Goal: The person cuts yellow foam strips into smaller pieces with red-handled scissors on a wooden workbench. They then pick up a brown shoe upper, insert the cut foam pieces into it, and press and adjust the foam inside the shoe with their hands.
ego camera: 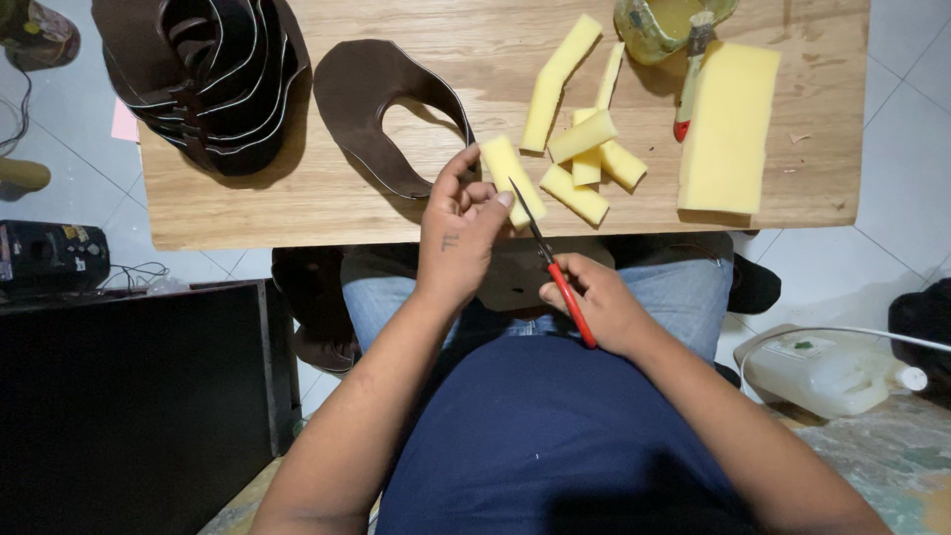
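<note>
— How are the hands set?

— The left hand [461, 233] is raised over the near edge of the wooden table [297, 213], fingers pinched shut on a small yellow foam strip [510, 178], held upright. The right hand [594, 302] sits lower, over the lap, fist wrapped round the red-handled scissors [550, 263]; the blades point up, tips touching the strip's lower edge.

— Any room around them?

— Bare wood lies left of the strip, below the single brown leather piece [381, 99]. More cut foam pieces [584, 159] lie just right of it, a large foam slab [728, 129] farther right, and stacked leather pieces [213, 79] at the far left.

— Containers?

— A glass jar [659, 25] at the far edge holds something yellowish; a brush [691, 74] leans on it.
</note>
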